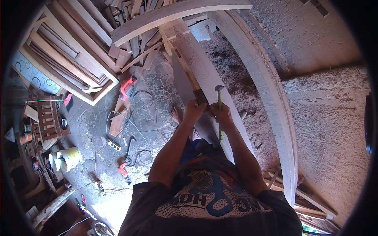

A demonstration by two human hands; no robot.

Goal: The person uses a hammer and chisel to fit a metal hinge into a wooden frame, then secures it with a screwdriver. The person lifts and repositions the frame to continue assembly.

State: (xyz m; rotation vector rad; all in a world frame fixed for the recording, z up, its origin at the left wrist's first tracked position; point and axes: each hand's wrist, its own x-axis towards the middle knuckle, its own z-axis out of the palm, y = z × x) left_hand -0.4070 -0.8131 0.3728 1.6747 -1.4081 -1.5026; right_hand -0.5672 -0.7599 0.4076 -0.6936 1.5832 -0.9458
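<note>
My right hand is closed round the green handle of a hammer, its metal head pointing away from me and the handle end sticking out below my fist. Close beside it on the left, my left hand is closed at the near end of a dark brown block; its exact kind I cannot make out. Both hands are over a long pale board running away from me. Beyond the block, a narrow wooden strip lies along the board's left side.
A large curved timber arcs down the right, and another curved piece crosses the far end. Wood offcuts are heaped far left. Red power tools, cords, a power strip and white buckets stand or lie on the left floor.
</note>
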